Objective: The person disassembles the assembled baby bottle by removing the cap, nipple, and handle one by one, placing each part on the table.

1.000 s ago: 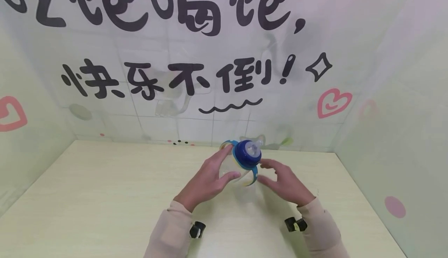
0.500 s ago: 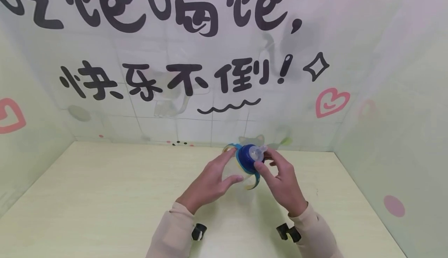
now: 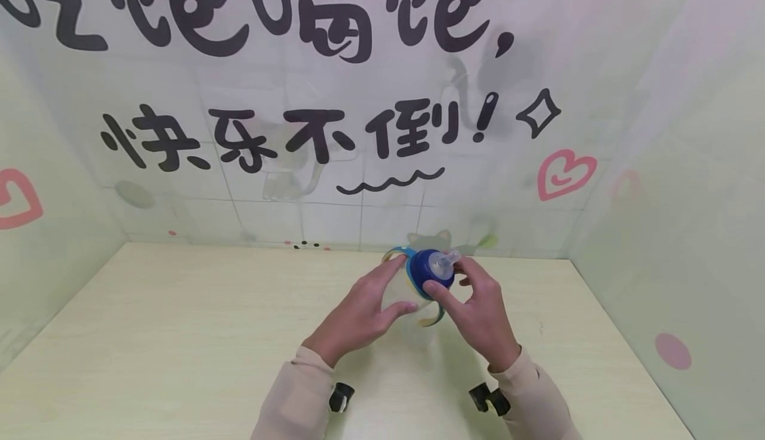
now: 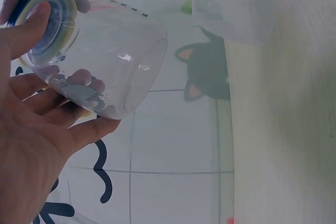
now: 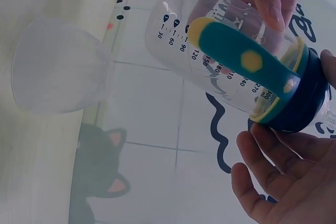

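A clear baby bottle (image 5: 176,40) is held tilted above the table, its teat (image 3: 443,265) pointing up and right. My left hand (image 3: 355,314) grips the bottle's body, its fingers spread along the wall in the left wrist view. On the dark blue screw collar (image 3: 423,273), my right hand (image 3: 485,320) has its thumb on the near side and fingers at the far side. Teal and yellow handles (image 5: 231,53) stick out from below the collar. Measurement marks run down the bottle, and no liquid shows inside.
A frosted dome-shaped cap (image 5: 60,66) stands on the pale wooden table (image 3: 197,334), wide end down. Behind is a printed wall (image 3: 335,221) with large characters and a cat; side walls (image 3: 675,227) flank the table. Each forearm has a small black device (image 3: 340,397).
My right hand has moved from beside the handle up onto the blue collar and now grips it. The bottle has shifted slightly right, and my left hand keeps hold of its body.
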A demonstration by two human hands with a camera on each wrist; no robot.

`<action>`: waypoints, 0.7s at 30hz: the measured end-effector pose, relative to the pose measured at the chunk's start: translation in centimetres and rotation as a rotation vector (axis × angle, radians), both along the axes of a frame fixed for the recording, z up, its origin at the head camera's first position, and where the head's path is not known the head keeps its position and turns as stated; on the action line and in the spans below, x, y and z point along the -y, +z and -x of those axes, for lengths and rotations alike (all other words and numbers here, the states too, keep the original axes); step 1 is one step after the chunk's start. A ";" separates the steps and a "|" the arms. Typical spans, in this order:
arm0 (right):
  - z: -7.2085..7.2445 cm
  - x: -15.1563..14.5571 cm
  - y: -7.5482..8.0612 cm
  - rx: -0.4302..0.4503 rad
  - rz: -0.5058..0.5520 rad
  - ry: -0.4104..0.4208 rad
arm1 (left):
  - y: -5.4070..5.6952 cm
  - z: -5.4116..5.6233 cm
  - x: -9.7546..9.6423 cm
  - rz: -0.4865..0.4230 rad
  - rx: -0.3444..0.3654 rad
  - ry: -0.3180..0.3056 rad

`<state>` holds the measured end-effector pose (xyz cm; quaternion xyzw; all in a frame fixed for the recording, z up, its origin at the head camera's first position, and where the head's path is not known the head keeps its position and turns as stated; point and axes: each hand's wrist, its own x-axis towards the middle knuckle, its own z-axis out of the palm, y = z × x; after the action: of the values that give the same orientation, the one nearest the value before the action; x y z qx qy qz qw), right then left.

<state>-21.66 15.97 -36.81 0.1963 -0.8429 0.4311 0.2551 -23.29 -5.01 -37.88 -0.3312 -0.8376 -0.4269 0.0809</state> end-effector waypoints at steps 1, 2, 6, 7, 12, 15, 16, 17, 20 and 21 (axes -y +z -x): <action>0.0 0.0 0.0 -0.003 -0.002 0.001 | 0.0 0.0 0.0 0.000 0.001 -0.002; 0.0 0.0 0.0 -0.005 -0.002 0.003 | 0.0 0.0 0.0 0.000 0.002 -0.004; 0.0 -0.1 0.1 -0.021 -0.005 0.017 | 0.0 0.0 0.0 0.004 0.000 -0.010; 0.0 -0.1 0.1 -0.023 -0.006 0.019 | 0.1 0.0 0.0 0.005 -0.002 -0.011; 0.1 -0.2 0.0 -0.029 -0.007 0.026 | 0.2 -0.1 0.0 0.005 0.002 -0.015; 0.2 -0.3 0.0 -0.037 -0.005 0.039 | 0.2 -0.1 0.0 0.006 0.003 -0.023; 0.2 -0.3 -0.1 -0.041 -0.005 0.045 | 0.2 -0.1 0.0 0.007 0.001 -0.026; 0.2 -0.3 0.0 -0.045 -0.004 0.052 | 0.1 -0.1 0.0 0.007 -0.002 -0.029; 0.3 -0.5 0.0 -0.063 -0.002 0.073 | 0.1 0.0 0.0 0.006 -0.017 -0.035; 0.3 -0.5 0.0 -0.069 -0.002 0.080 | 0.1 0.0 0.0 0.005 -0.020 -0.038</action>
<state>-21.97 16.50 -36.82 0.2446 -0.8255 0.4332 0.2664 -23.27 -5.03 -37.83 -0.3515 -0.8314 -0.4229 0.0804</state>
